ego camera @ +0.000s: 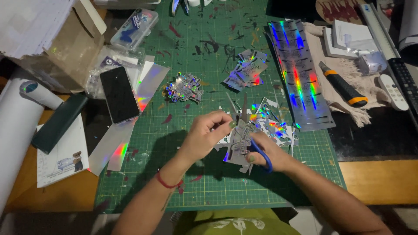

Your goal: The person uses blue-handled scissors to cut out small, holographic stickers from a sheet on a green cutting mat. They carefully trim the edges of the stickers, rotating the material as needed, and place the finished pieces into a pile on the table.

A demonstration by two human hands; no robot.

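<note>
Scissors (246, 130), one blue-handled pair, are pointing away up the green mat (183, 182), right hand (265, 152) gripping their handles, left hand (204, 135) pinching one holographic sticker (238, 141).

Scissor blades (238, 109) blurred, sticker (240, 143) partly behind the hands, ruler (378, 27) and cardboard box (52, 35) cut off at the edge

I see a holographic sticker sheet (238, 140) held tilted just above centre-bottom of the frame, silvery with rainbow glints and ragged cut edges. Blue-handled scissors (257, 150) point upward, blades open into it.
</note>
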